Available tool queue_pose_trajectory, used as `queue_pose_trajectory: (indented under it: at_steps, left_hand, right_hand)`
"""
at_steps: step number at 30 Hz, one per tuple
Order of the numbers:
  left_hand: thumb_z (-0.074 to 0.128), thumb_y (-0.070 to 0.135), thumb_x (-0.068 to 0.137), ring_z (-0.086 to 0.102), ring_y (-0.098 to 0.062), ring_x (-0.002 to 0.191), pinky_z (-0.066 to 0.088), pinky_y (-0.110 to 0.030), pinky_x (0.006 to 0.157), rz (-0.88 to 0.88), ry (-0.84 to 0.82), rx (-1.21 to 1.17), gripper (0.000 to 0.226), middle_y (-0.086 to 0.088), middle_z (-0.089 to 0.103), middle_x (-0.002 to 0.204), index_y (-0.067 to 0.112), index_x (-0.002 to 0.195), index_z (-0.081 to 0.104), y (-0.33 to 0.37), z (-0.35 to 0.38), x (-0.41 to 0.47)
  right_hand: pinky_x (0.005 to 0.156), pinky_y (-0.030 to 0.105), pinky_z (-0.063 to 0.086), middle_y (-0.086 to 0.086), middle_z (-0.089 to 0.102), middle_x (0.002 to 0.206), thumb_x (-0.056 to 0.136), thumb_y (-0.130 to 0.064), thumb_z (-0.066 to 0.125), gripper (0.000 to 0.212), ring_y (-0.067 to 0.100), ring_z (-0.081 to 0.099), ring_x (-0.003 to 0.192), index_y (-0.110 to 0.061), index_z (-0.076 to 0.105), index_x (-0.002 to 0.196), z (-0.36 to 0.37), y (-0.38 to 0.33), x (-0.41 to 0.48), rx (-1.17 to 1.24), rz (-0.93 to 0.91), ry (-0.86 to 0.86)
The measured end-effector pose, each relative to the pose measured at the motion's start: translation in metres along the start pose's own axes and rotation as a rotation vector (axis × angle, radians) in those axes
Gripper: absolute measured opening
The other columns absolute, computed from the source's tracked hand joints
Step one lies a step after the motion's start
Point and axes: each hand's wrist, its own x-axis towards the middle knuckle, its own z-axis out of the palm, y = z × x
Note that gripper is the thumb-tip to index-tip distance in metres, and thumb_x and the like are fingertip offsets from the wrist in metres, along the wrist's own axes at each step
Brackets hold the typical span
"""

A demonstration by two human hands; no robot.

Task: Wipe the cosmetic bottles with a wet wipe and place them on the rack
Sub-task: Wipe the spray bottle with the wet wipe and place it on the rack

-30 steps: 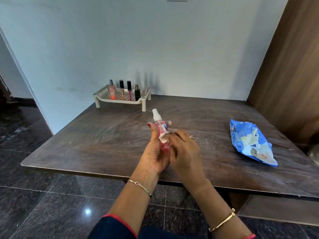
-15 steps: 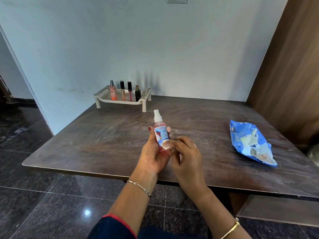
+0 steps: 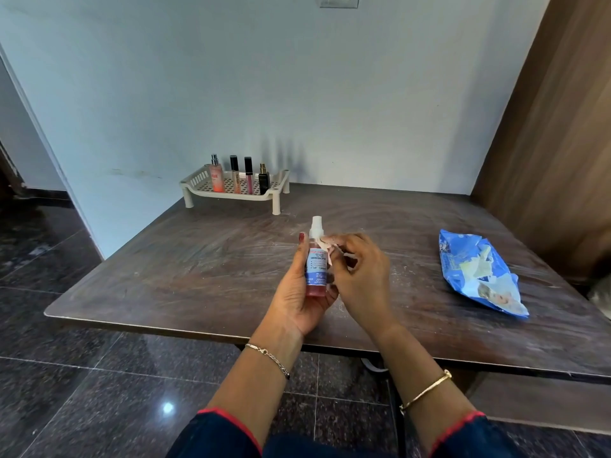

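My left hand [image 3: 297, 299] holds a small pink spray bottle [image 3: 316, 263] upright above the table's near edge; it has a white pump top and a blue-and-white label facing me. My right hand [image 3: 358, 276] pinches a small white wet wipe [image 3: 325, 248] against the bottle's upper right side, near the neck. At the far left corner of the table stands a cream plastic rack [image 3: 231, 192] with several cosmetic bottles upright on it: a pink perfume bottle [image 3: 216, 175], two slim tubes with black caps and a small dark bottle [image 3: 263, 180].
A crumpled blue wet wipe pack [image 3: 479, 272] lies on the dark wooden table [image 3: 198, 266] at the right. A brown wooden panel stands along the right side, a pale wall behind. The dark tiled floor lies below the near edge.
The bottle has turned so its label faces me. My right hand with the wipe has moved up from the bottle's lower body to its neck.
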Motion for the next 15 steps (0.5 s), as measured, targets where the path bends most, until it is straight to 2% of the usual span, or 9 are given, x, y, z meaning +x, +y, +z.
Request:
queue_pose_trajectory:
  at_steps: [3, 5, 7, 9, 12, 15]
  left_hand:
    - [0.061, 0.051, 0.083, 0.063, -0.02, 0.089, 0.042, -0.04, 0.101, 0.033, 0.018, -0.014, 0.048, -0.008, 0.066, 0.096, 0.009, 0.108, 0.065, 0.003, 0.0, 0.003]
    - [0.059, 0.05, 0.084, 0.063, -0.016, 0.079, 0.047, -0.034, 0.092, 0.058, 0.028, -0.055, 0.045, -0.005, 0.066, 0.091, 0.008, 0.099, 0.066, 0.006, -0.001, 0.004]
    - [0.06, 0.047, 0.083, 0.062, -0.01, 0.071, 0.053, -0.025, 0.076, 0.093, 0.073, -0.092, 0.043, -0.003, 0.068, 0.087, 0.008, 0.099, 0.065, 0.008, -0.004, 0.007]
    - [0.06, 0.05, 0.082, 0.06, -0.007, 0.065, 0.052, -0.021, 0.062, 0.126, 0.1, -0.084, 0.047, -0.001, 0.068, 0.084, 0.009, 0.105, 0.063, 0.009, -0.008, 0.01]
    - [0.057, 0.055, 0.083, 0.056, -0.007, 0.061, 0.05, -0.021, 0.06, 0.137, 0.095, -0.055, 0.048, 0.002, 0.065, 0.078, 0.012, 0.102, 0.064, 0.008, -0.013, 0.013]
    - [0.052, 0.06, 0.085, 0.056, -0.01, 0.06, 0.05, -0.025, 0.059, 0.123, 0.104, -0.049, 0.05, 0.002, 0.063, 0.072, 0.013, 0.09, 0.069, 0.008, -0.012, 0.011]
  right_hand:
    - [0.072, 0.019, 0.053, -0.011, 0.064, 0.096, 0.083, 0.001, 0.064, 0.025, 0.001, 0.061, 0.088, -0.019, 0.07, 0.097, 0.004, 0.004, -0.011, 0.007, -0.051, 0.025]
    - [0.072, 0.019, 0.052, -0.01, 0.064, 0.098, 0.081, 0.005, 0.063, 0.03, 0.001, 0.061, 0.09, -0.021, 0.07, 0.095, 0.006, 0.008, -0.025, 0.005, -0.126, -0.003]
    - [0.073, 0.02, 0.052, -0.009, 0.064, 0.099, 0.08, 0.008, 0.064, 0.032, 0.002, 0.061, 0.091, -0.019, 0.07, 0.095, 0.005, 0.01, -0.04, -0.024, -0.157, -0.039]
    - [0.074, 0.021, 0.051, -0.009, 0.064, 0.098, 0.079, 0.01, 0.065, 0.034, 0.002, 0.06, 0.091, -0.019, 0.07, 0.095, 0.003, 0.011, -0.05, -0.027, -0.155, -0.081]
    - [0.072, 0.016, 0.049, -0.012, 0.063, 0.095, 0.079, 0.011, 0.065, 0.037, 0.001, 0.061, 0.089, -0.023, 0.071, 0.093, -0.003, 0.013, -0.049, 0.047, -0.131, -0.145]
    - [0.068, 0.011, 0.046, -0.012, 0.064, 0.093, 0.081, 0.009, 0.063, 0.034, 0.002, 0.061, 0.087, -0.023, 0.07, 0.091, -0.006, 0.014, -0.03, 0.094, -0.035, -0.046]
